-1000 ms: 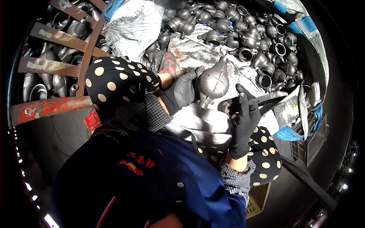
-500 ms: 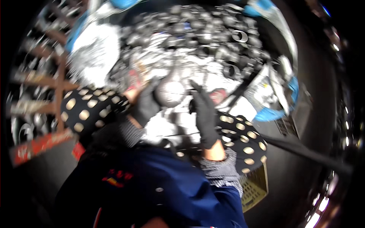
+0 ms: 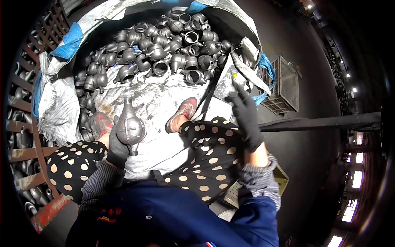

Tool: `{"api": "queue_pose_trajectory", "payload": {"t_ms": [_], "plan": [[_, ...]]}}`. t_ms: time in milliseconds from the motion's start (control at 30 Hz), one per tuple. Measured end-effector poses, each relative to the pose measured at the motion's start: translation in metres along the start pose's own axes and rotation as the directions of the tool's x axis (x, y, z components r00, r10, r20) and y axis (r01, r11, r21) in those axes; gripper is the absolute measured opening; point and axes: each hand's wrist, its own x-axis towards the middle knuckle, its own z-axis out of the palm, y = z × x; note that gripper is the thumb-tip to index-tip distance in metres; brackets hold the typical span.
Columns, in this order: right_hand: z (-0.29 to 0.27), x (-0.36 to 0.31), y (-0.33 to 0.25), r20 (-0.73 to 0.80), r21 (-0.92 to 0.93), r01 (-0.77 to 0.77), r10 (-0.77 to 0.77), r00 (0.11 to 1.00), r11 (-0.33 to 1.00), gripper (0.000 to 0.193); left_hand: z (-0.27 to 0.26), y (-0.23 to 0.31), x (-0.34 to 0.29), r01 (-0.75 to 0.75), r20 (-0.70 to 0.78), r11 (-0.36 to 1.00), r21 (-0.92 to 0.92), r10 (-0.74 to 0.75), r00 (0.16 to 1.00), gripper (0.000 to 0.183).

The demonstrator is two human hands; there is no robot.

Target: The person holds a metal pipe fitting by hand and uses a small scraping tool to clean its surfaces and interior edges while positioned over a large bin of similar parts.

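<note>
My left hand [image 3: 118, 149], in a dark glove, is closed on a grey metal casting [image 3: 131, 127]. The casting has a round, bulging body with a narrow neck at the far end and another at the near end. It is held above the white sack sheet [image 3: 158, 105], by my left shoe. My right hand [image 3: 248, 117], also gloved, is off to the right with fingers stretched out and apart, holding nothing. It is nearest to the sack's right side. Beyond both hands lies a heap of similar grey castings [image 3: 156, 52], several with open round mouths.
A large white sack [image 3: 57, 103] with blue straps surrounds the heap. Rusty metal lattice [image 3: 38, 136] stands on the left, with more castings behind it. To the right are a plastic crate [image 3: 284, 86] and a dark bar [image 3: 321, 122]. My red shoes [image 3: 184, 111] rest on the sheet.
Both hands were close around the casting. Now the left hand alone holds it, while the right has moved away to the right. The view has also shifted and become sharper.
</note>
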Motion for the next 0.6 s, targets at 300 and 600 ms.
{"api": "queue_pose_trajectory", "payload": {"t_ms": [300,600], "plan": [[-0.069,0.099,0.137,-0.16,0.004,-0.252,0.249,0.955,0.968,0.032,-0.009,0.002,0.005,-0.084,-0.097,0.991,0.101,0.094,0.991,0.048],[-0.09,0.17,0.21,-0.214,-0.421,-0.275,0.2,0.956,0.864,0.03,-0.017,0.036,0.0,-0.187,-0.141,0.968,0.169,0.211,0.967,0.05]]}}
